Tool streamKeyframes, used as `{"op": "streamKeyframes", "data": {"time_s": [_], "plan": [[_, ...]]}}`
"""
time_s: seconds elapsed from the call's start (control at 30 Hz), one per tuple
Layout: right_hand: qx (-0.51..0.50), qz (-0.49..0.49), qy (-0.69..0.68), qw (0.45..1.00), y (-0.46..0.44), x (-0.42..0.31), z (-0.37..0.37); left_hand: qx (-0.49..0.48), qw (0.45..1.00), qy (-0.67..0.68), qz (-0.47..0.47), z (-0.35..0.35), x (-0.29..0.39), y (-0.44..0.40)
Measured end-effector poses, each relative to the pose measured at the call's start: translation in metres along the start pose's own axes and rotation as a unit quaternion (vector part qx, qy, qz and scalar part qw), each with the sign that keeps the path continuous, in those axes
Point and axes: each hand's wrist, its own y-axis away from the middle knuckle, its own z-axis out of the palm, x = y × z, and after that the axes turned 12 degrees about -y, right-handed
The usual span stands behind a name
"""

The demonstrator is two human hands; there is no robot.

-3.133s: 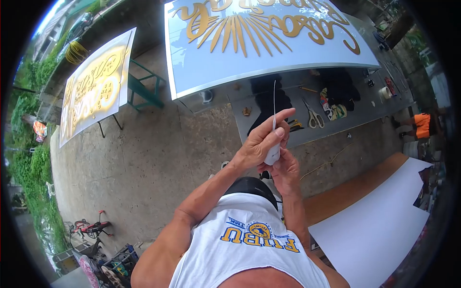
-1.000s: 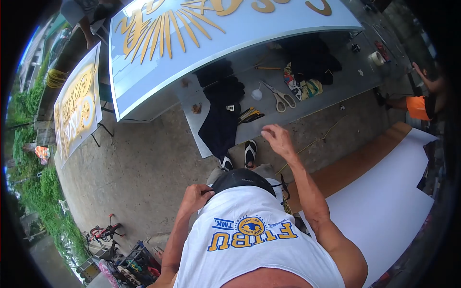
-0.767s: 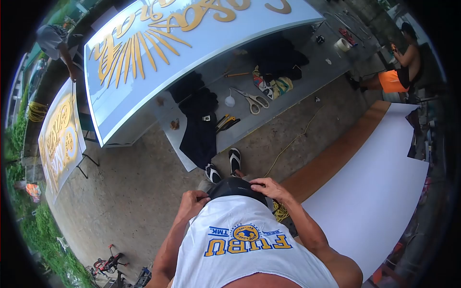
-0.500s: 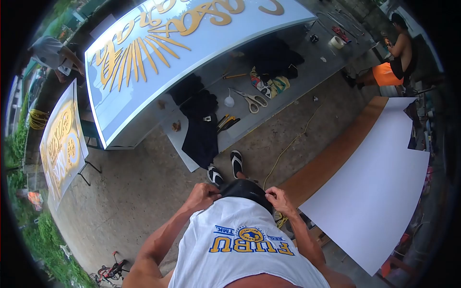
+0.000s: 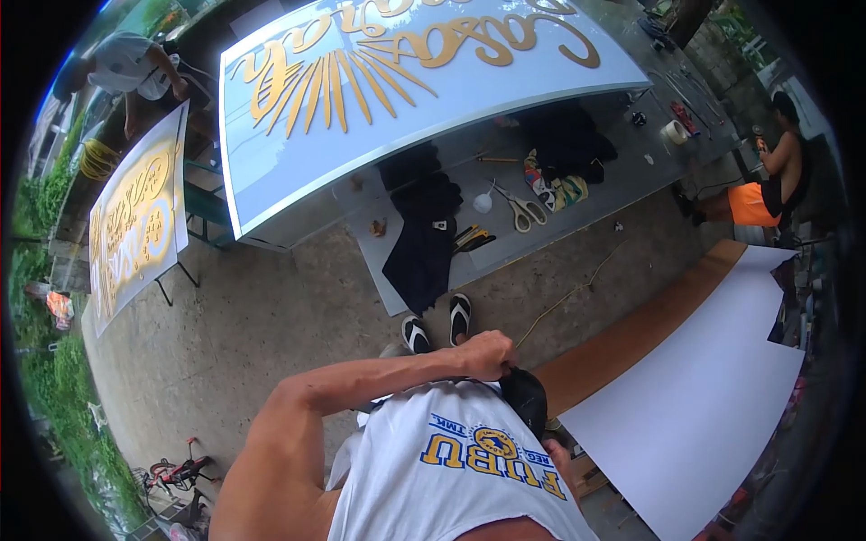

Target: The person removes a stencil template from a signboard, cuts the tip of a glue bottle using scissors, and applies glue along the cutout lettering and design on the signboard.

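Take the grey table (image 5: 622, 180) as landmark. Find a white panel with gold lettering (image 5: 135, 239) well left of the table, then a large sign with gold script (image 5: 424, 108), hiding the table's far part. Note black-and-white sandals (image 5: 461, 316) just off the table's near edge.

On the near side of the table, apart from it, find the left hand (image 5: 490, 354), reaching across the body, closed in a fist at the top end of a black waist pouch (image 5: 528, 403). Impossible to tell whether on strap, zip or edge. Place the pouch likewise on the table's near side, against the right flank of the white shirt (image 5: 483, 482). Farther from the table, see the right hand (image 5: 558, 458), only partly visible; cannot tell whether spread or gripping.

Right of the table's near edge, see a brown board (image 5: 649, 325), then a seated person (image 5: 787, 171) beyond the table's right end.

Best, probably, to hold the top end steady, brace the lower end, and work along the length without twisting. Read the long axis as slanting from the fist, table-ward, down toward the right hip, with the rounded outer side facing the board.
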Motion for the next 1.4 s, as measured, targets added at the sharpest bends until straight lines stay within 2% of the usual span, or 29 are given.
{"op": "streamKeyframes", "data": {"time_s": [0.07, 0.27, 0.33, 0.37, 0.43, 0.47, 0.57, 0.8, 0.87, 1.07, 1.2, 1.27, 1.3, 1.37, 1.4], "plan": [[-0.003, -0.001, 0.012, 1.0, -0.008, 0.002, 0.0, -0.006, 1.0, 0.024, 0.004, 0.02, 0.007, -0.017], [0.003, 0.008, 0.056, 0.998, -0.014, 0.014, 0.005, -0.1, 0.987, -0.037, 0.121, 0.044, 0.059, -0.049], [0.004, 0.009, 0.07, 0.997, -0.019, 0.019, 0.006, -0.174, 0.967, -0.079, 0.169, 0.057, 0.077, -0.055], [0.002, 0.01, 0.078, 0.997, -0.022, 0.021, 0.006, -0.172, 0.968, -0.077, 0.167, 0.064, 0.088, -0.056], [0.0, 0.012, 0.094, 0.995, -0.028, 0.027, 0.006, -0.251, 0.936, -0.093, 0.228, 0.078, 0.108, -0.053], [0.001, 0.015, 0.102, 0.995, -0.028, 0.03, 0.004, -0.249, 0.937, -0.091, 0.229, 0.094, 0.112, -0.051], [0.009, 0.016, 0.118, 0.993, -0.034, 0.039, 0.004, -0.26, 0.909, -0.085, 0.313, 0.119, 0.101, -0.047], [0.027, 0.031, 0.158, 0.987, -0.041, 0.061, 0.004, -0.264, 0.893, -0.108, 0.349, 0.102, 0.083, -0.042], [0.027, 0.035, 0.17, 0.984, -0.044, 0.066, 0.006, -0.335, 0.868, -0.14, 0.34, 0.082, 0.083, -0.037], [0.028, 0.044, 0.213, 0.976, -0.061, 0.067, -0.003, -0.289, 0.908, -0.075, 0.295, 0.078, 0.067, -0.032], [0.025, 0.053, 0.233, 0.971, -0.076, 0.064, -0.009, -0.252, 0.918, -0.078, 0.295, 0.046, 0.048, -0.028], [0.024, 0.072, 0.24, 0.968, -0.071, 0.067, -0.014, -0.23, 0.955, -0.046, 0.183, -0.004, 0.038, -0.007], [0.024, 0.078, 0.244, 0.966, -0.072, 0.064, -0.017, -0.18, 0.967, -0.006, 0.18, -0.01, 0.021, 0.001], [0.117, 0.005, 0.015, 0.993, -0.134, 0.001, -0.015, -0.062, 0.981, 0.091, 0.157, -0.021, -0.011, 0.02], [0.115, -0.082, 0.004, 0.99, -0.166, -0.037, -0.008, 0.005, 0.98, 0.145, 0.135, -0.03, -0.026, 0.031]]}}
